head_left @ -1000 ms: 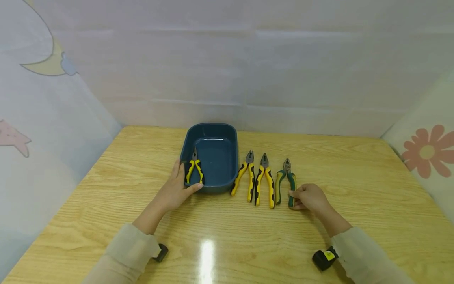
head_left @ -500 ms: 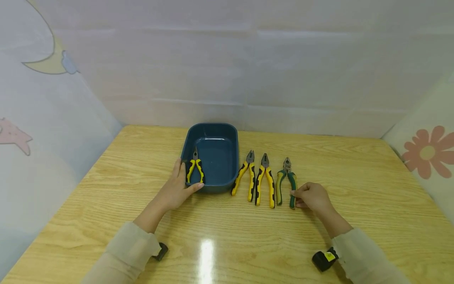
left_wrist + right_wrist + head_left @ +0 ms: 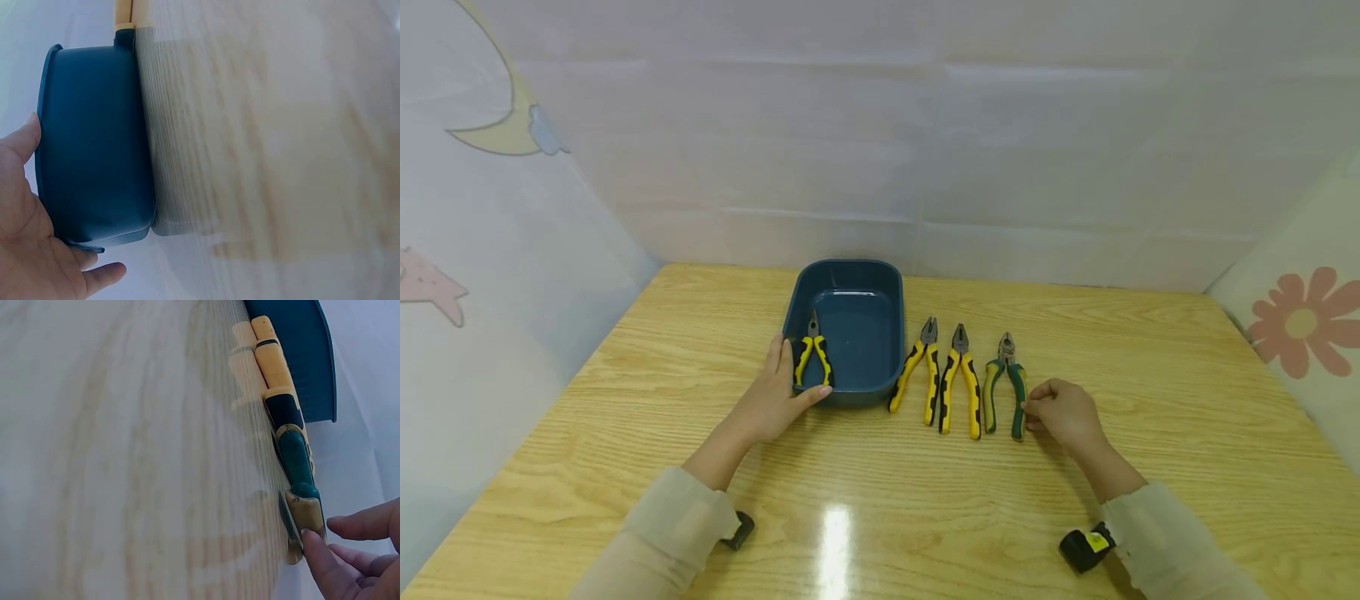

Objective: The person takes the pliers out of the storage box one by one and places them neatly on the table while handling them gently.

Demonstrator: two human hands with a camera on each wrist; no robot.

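My left hand [image 3: 769, 402] rests on the near left corner of a dark blue plastic bin [image 3: 867, 350], thumb on the front rim and extended fingers along the left wall. Small long-nose pliers [image 3: 802, 363] with yellow and black handles lie inside. To the right of the bin, my right hand [image 3: 1063, 412] has its fingertips [image 3: 307, 536] at the outer edge of the green handle of combination pliers [image 3: 1018, 390], without closing round it. Left of these lie two yellow-and-black combination pliers, the middle pair [image 3: 972, 392] and another pair [image 3: 931, 385] nearest the bin.
The pliers lie in a row on a wood-grain table [image 3: 880, 500], jaws toward the back. A pale cloth backdrop [image 3: 925, 167] stands behind the table and at both sides. Dark wrist devices [image 3: 1084, 550] hang under both sleeves.
My right fingers pinched the green handle earlier; now they have eased back toward its outer edge. The green-handled pliers shifted very slightly right at first, then stayed put. My left hand keeps its place.
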